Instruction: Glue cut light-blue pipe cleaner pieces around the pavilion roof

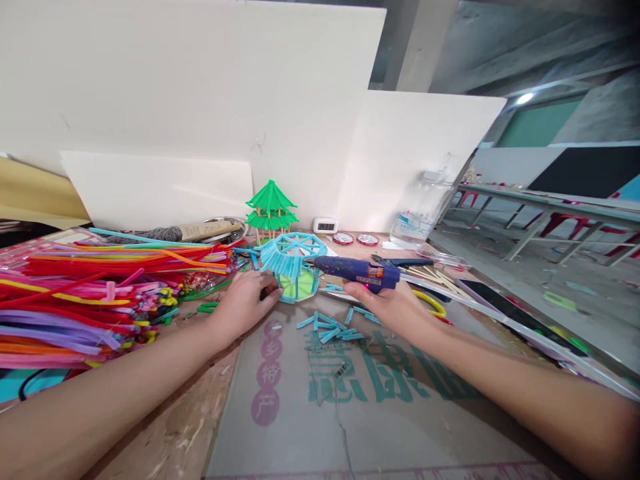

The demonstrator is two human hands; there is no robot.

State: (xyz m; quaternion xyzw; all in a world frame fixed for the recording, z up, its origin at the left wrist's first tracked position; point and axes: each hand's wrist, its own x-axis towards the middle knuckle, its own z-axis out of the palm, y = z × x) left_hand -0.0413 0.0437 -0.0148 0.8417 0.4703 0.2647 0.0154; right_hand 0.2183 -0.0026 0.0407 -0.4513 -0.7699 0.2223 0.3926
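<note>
My right hand (387,303) is wrapped around a blue hot glue gun (345,268). Its nozzle points left and reaches the roof edge of a small light-blue pavilion model (283,259). The model has a ring-shaped roof frame, partly covered with blue strips on the left, and a green floor. At the model's lower left side, my left hand (247,297) has its fingers curled and closed against it; the exact grip is partly hidden. Several short blue pipe-cleaner pieces (333,328) lie loose on the mat in front.
Bundles of colourful pipe cleaners (90,300) cover the left side. Behind the model stand a green-roofed pavilion (271,207), a white digital timer (325,225) and a plastic bottle (417,210). On the right lie wooden sticks (447,280) and a dark phone-like slab (500,303).
</note>
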